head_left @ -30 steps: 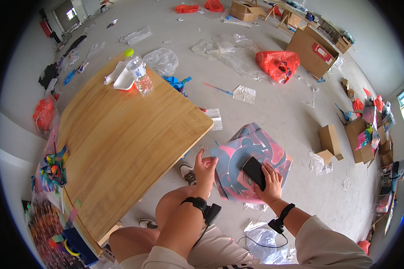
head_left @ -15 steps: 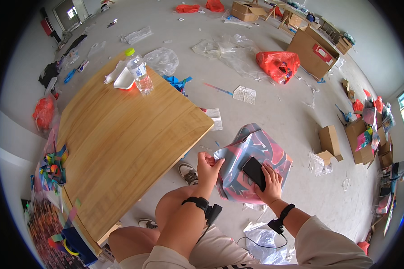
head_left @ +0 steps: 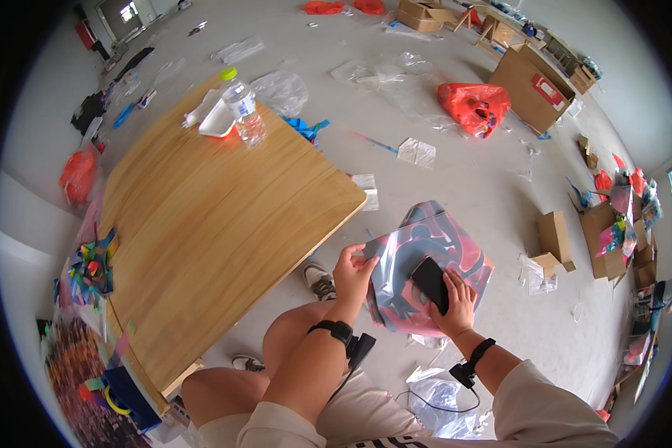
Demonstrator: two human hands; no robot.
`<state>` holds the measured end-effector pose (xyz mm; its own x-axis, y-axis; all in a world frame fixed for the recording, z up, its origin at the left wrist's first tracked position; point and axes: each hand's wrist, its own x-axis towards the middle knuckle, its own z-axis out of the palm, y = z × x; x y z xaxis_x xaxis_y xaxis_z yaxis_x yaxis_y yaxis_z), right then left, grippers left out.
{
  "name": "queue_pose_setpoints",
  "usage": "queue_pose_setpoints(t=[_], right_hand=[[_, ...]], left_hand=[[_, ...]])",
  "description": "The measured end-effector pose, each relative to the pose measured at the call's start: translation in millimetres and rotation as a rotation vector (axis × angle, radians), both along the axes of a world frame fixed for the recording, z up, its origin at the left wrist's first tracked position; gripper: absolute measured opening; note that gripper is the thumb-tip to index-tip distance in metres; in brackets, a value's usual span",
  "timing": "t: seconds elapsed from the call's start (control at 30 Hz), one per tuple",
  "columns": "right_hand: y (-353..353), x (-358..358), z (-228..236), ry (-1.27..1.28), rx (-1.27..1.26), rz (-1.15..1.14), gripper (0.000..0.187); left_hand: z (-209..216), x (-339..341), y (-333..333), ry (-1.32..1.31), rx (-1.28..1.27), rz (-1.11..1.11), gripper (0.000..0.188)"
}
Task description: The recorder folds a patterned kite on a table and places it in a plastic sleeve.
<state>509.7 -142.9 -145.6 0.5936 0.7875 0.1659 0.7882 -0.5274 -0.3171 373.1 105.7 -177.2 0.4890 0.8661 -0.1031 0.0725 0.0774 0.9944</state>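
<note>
A glossy plastic sheet (head_left: 455, 246), patterned in grey-blue, red and pink, lies in front of me to the right of the table; what is under it is hidden. My left hand (head_left: 353, 272) is at its left edge, thumb and index finger closed on the film. On top of the sheet lies a black smartphone (head_left: 429, 282), tilted, with its dark face up. My right hand (head_left: 455, 308) grips the phone's lower right side, the thumb near its bottom end and the fingers along its right edge.
Left of the sheet stands a wooden table (head_left: 224, 231) with a water bottle (head_left: 246, 116) and a white tray (head_left: 218, 119). Clear plastic (head_left: 440, 399) lies near my legs. A red bag (head_left: 476, 108) and cardboard boxes (head_left: 530, 89) are farther off on the floor.
The film's left edge, folded up before, now lies flatter, and my left hand has risen slightly with it. The phone and right hand stay on the sheet. The whole view has shifted a little.
</note>
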Motion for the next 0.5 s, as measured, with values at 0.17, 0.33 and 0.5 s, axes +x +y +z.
queue_pose_setpoints(t=[0.17,0.33,0.5], right_hand=[[0.2,-1.1,-0.6,-0.007,-0.012,0.0,0.083],[0.4,-2.2,-0.2,0.005,-0.028,-0.003,0.083],[1.1,-0.8,0.2,0.004,-0.028,-0.002,0.083]], left_hand=[[10.0,-2.2,0.6,0.106,0.036,0.004,0.04],[6.9,-1.3,-2.0,0.139,-0.022,0.082,0.037],[-2.9,-1.4,1.5,0.146,0.016,0.048,0.032]])
